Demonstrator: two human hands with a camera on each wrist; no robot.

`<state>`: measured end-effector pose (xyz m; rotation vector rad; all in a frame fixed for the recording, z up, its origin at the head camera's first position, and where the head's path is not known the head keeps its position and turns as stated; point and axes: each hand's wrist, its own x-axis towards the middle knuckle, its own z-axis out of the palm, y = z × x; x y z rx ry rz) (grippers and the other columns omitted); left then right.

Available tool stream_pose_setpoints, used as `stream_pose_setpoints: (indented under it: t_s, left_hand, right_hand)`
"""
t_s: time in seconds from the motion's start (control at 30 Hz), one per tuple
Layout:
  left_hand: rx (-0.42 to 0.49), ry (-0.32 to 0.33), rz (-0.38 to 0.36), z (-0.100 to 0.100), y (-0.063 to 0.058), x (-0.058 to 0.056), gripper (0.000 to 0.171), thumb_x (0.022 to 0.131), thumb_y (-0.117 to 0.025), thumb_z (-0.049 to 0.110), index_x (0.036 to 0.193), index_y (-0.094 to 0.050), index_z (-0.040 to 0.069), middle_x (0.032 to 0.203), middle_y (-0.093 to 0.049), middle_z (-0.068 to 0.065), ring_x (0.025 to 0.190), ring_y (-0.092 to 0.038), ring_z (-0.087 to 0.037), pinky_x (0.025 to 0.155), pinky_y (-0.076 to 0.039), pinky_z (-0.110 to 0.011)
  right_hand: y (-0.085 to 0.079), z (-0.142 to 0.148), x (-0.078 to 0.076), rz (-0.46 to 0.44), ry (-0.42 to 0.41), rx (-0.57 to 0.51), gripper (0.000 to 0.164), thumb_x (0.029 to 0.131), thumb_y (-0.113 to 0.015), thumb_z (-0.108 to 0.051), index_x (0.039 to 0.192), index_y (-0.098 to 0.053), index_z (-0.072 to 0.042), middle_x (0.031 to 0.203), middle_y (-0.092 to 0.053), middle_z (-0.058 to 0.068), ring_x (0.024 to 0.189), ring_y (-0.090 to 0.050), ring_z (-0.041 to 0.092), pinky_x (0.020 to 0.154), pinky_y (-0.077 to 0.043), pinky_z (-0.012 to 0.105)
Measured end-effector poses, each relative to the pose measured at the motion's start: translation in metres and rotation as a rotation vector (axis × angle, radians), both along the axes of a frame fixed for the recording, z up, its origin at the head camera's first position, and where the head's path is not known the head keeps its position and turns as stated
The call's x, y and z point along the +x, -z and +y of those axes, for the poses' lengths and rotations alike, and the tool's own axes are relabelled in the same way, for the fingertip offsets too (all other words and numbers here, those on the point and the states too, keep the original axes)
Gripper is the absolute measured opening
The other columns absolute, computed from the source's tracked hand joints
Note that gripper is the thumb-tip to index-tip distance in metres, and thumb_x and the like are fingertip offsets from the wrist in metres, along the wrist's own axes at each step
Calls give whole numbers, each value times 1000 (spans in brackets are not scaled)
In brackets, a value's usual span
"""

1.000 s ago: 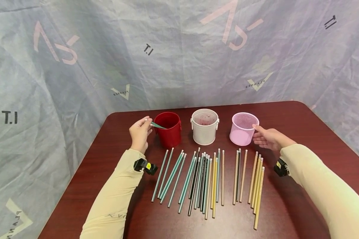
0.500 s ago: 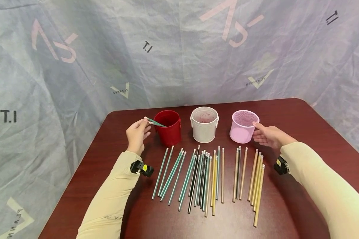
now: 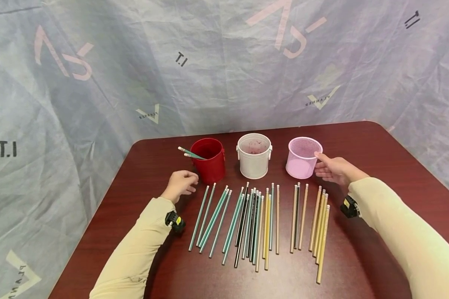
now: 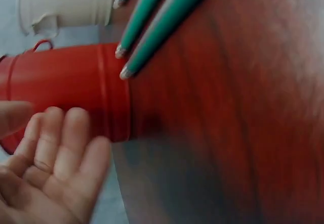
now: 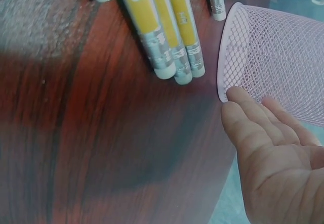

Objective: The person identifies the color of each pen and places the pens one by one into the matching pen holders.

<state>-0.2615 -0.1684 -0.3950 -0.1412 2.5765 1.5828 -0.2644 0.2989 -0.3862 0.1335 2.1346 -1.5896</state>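
Note:
My left hand (image 3: pixel 180 185) is free of any object, its fingers loosely bent, just in front of the red bucket (image 3: pixel 210 168). In the left wrist view its fingertips appear before the bucket's side. Two green pencils (image 3: pixel 191 154) lean out over that bucket's left rim, eraser ends up. My right hand (image 3: pixel 334 169) rests against the right side of the pink mesh cup (image 3: pixel 299 166), thumb by the rim. The right wrist view has its fingers (image 5: pixel 253 125) fairly straight along the mesh. No pencils show inside the pink cup.
Between the two sits a white bucket (image 3: pixel 253 162). Several green pencils (image 3: pixel 218 222), black pencils (image 3: pixel 241 232) and gold or yellow pencils (image 3: pixel 321 245) lie in a loose row on the dark red table (image 3: pixel 116 216), erasers away from me. A grey cloth (image 3: pixel 209 83) hangs behind.
My left hand has let go of a green pencil at the red bucket, leaving two leaning there, and moved down toward the table. The right hand stays by the pink cup.

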Motion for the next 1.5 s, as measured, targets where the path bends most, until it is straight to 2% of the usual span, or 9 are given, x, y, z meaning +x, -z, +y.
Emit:
stream_pose_setpoints:
  t_s: [0.1, 0.2, 0.47, 0.67, 0.97, 1.1, 1.23, 1.37, 1.5]
  left_hand:
    - [-209, 55, -1, 4, 2, 2, 17, 87, -63, 11, 96, -69, -2, 84, -68, -10, 58, -63, -17, 55, -51, -27]
    - [-353, 98, -15, 8, 0, 4, 14, 85, -69, 15, 87, -71, 2, 77, -67, -10, 57, -62, -20, 54, -49, -28]
    - [-595, 286, -159, 24, -7, 9, 23, 82, -74, 23, 70, -70, 4, 67, -65, -6, 57, -63, -20, 53, -50, -31]
    - [-664, 348, -162, 32, -7, 12, 21, 81, -75, 16, 64, -67, 5, 62, -64, -5, 57, -63, -20, 53, -50, -31]
    - [-610, 371, -155, 36, -1, 19, 26, 82, -70, 14, 58, -64, 6, 57, -62, -5, 53, -62, -19, 50, -50, -31]
    - [-445, 352, -157, 35, -3, 23, 24, 82, -67, 13, 59, -61, 8, 59, -60, -5, 53, -62, -20, 50, -51, -33]
    - [-213, 318, -126, 31, -9, 26, 6, 81, -63, 8, 79, -64, 2, 66, -60, -5, 52, -58, -17, 50, -52, -33]
    - [-61, 311, -107, 23, -18, 35, 23, 82, -62, 3, 104, -63, -4, 74, -61, -6, 54, -56, -16, 52, -54, -32]
    - [-2, 310, -55, 12, -27, 44, 29, 82, -63, 1, 110, -61, -6, 77, -63, -8, 58, -59, -16, 54, -55, -34]
  right_hand:
    - [0, -2, 0, 7, 7, 15, 91, 97, -21, -58, 140, -15, 22, 144, -20, 37, 135, -24, 46, 110, -26, 49]
    - [0, -4, -1, 11, 14, 29, 92, 97, -23, -60, 141, -18, 21, 143, -23, 36, 135, -26, 45, 109, -28, 48]
    - [-3, 0, 2, -2, 8, 68, 92, 97, -22, -59, 139, -18, 23, 142, -22, 37, 134, -26, 47, 109, -28, 49]
    - [-6, 0, 2, 3, 3, 70, 93, 96, -22, -60, 140, -17, 22, 143, -20, 38, 134, -25, 47, 109, -26, 50]
    - [-6, -1, 4, 13, 21, 88, 93, 96, -24, -60, 139, -21, 23, 142, -24, 37, 133, -31, 44, 108, -31, 48]
    - [-7, 0, 5, 8, 29, 78, 93, 97, -23, -59, 139, -18, 23, 143, -23, 38, 134, -29, 45, 108, -30, 48]
    - [-8, 1, 5, 11, 29, 61, 94, 96, -23, -60, 139, -15, 23, 143, -20, 39, 135, -24, 47, 109, -27, 50]
    - [-7, 2, 5, 3, 12, 63, 94, 96, -22, -60, 140, -14, 23, 144, -19, 39, 135, -24, 47, 109, -26, 50]
    - [-5, 1, 4, 3, 9, 69, 94, 96, -22, -60, 139, -15, 23, 144, -20, 39, 135, -27, 46, 109, -28, 49]
